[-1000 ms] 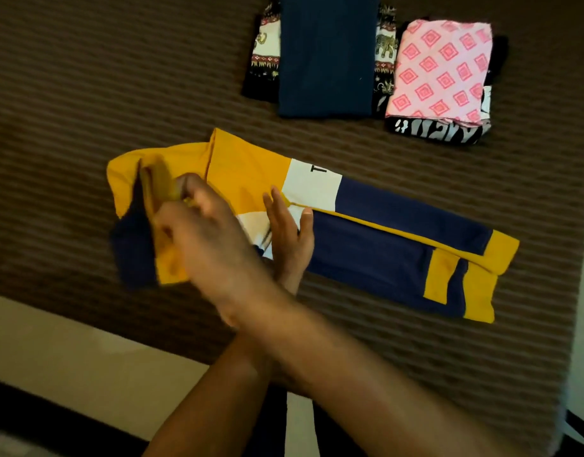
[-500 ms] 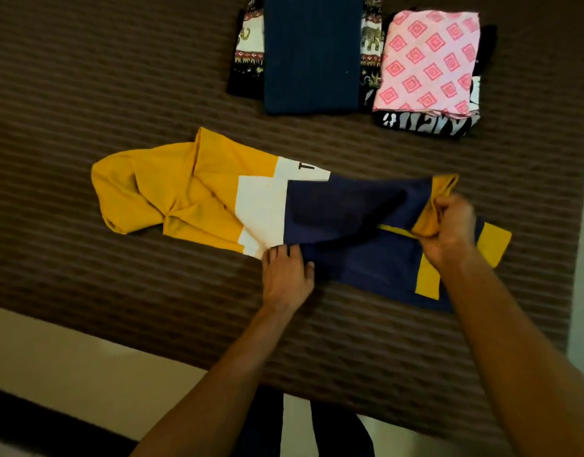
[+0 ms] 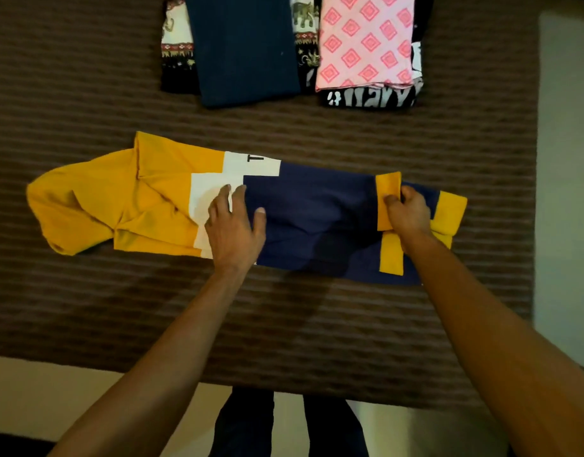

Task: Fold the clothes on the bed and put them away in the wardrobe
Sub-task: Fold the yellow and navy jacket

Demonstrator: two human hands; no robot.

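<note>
Currently folding the hoodie (image 3: 317, 219): my left hand (image 3: 234, 222) presses flat, fingers spread; my right hand (image 3: 407, 212), at 3 o'clock, pinches the yellow cuff (image 3: 388, 192). Next, probably: carry the cuff end toward 9 o'clock, keeping edges aligned.

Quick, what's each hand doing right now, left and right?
Left hand: open, fingers spread flat, pressing on the middle of the hoodie.
Right hand: closed, pinching the hoodie's yellow sleeve cuff.

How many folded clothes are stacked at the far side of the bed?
4 visible, in two piles: a navy piece on an elephant-print one at left, a pink diamond-print piece on a black-and-white one at right. More may lie hidden underneath.
</note>
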